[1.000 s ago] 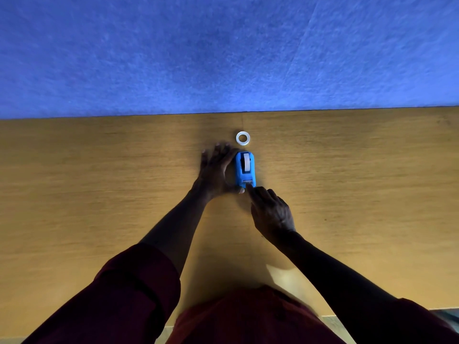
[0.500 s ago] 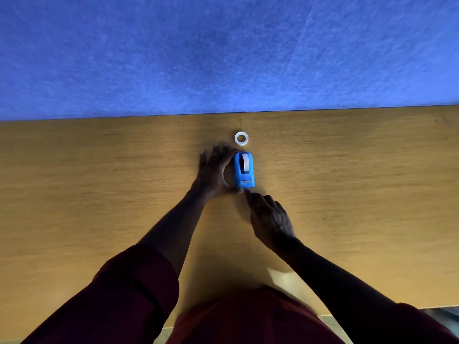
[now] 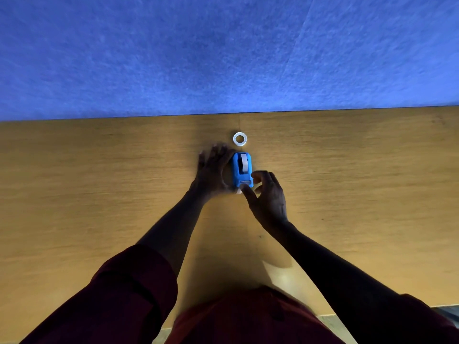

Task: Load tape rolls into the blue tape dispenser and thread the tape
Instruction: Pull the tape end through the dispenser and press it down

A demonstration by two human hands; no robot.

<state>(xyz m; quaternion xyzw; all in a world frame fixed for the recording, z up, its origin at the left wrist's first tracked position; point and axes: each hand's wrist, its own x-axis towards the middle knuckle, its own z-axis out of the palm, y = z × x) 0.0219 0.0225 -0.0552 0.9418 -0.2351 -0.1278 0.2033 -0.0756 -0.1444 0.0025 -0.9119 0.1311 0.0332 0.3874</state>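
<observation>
The small blue tape dispenser [image 3: 242, 170] stands on the wooden table [image 3: 99, 194], with a whitish tape roll [image 3: 243, 163] seated in its slot. My left hand [image 3: 213, 170] cups its left side and holds it steady. On the other side, my right hand [image 3: 267, 194] touches the near cutter end and right side, fingers curled around the front corner. A second white tape roll [image 3: 240, 139] lies flat on the table just beyond the dispenser, apart from both hands. Whether a tape end is pinched in my right fingers is too small to tell.
A blue felt wall panel [image 3: 223, 50] rises right behind the table's far edge. My dark red sleeves [image 3: 124, 294] and torso fill the bottom of the view. The table's near edge [image 3: 330, 316] shows at the lower right.
My right hand drew back a little from the cutter end, then came forward and to the right, now wrapping the dispenser's front right corner. The left hand and the loose roll stayed put.
</observation>
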